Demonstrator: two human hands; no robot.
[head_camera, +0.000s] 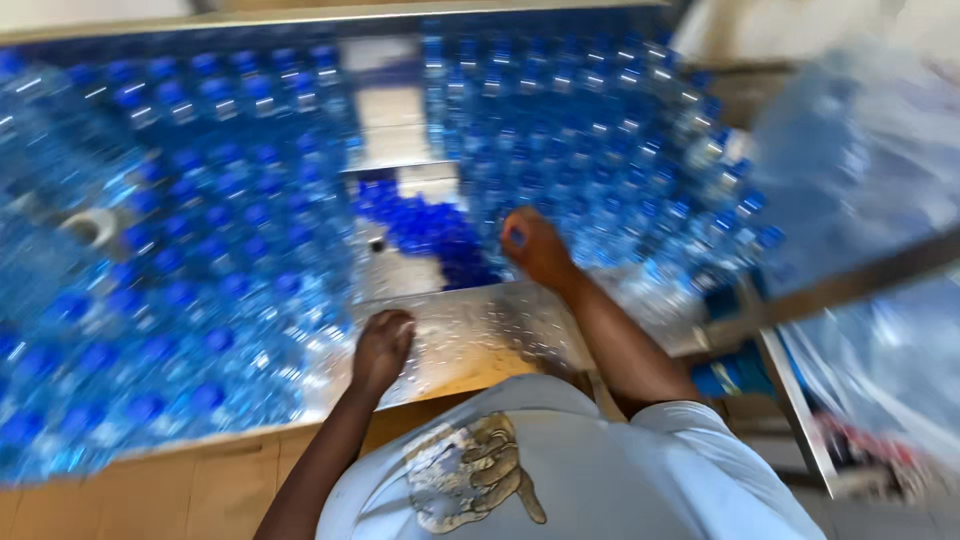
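On the wet metal table (480, 335), two bare hands worked among blue-capped water bottles.

At the far edge of the table the right hand (538, 248) was closed around a small blue cap (516, 238), fingers clamped on it, just beside a loose heap of blue caps (430, 232). Nearer the body, the left hand (383, 345) rested on the metal, fingers curled together. Clear plastic bottles (190, 250), blurred, with blue caps, crowded both sides.

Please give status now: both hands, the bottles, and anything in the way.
Left hand resting on wet metal table, closed, empty. Right hand gripping a blue cap. Bottles crowd both sides; loose caps piled ahead.
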